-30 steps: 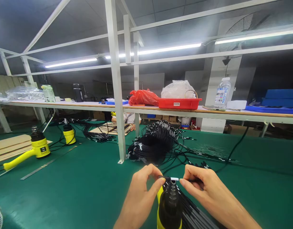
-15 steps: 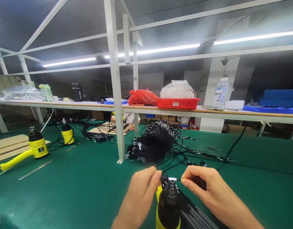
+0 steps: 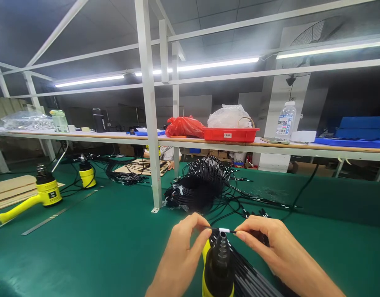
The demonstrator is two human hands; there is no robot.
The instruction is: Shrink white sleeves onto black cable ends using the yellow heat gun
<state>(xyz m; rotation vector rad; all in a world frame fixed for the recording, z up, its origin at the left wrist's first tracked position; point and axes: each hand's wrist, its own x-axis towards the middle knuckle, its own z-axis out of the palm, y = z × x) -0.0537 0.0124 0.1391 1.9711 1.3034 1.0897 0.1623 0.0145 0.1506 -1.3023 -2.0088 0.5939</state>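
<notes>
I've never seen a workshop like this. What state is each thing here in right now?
Left hand: pinching the black cable
Right hand: pinching the cable's other side
Black cable: held taut-looking, level
White sleeve: on the cable, above the nozzle
Heat gun: upright, nozzle up
Black cable bundle: fanned out beside the gun
Coiled cables: heaped on the green mat

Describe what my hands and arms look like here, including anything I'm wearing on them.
Your left hand and right hand are bare, with no gloves, rings or bracelets. Your left forearm and right forearm show no sleeve, watch, cable or marking as far as the view reaches.
</notes>
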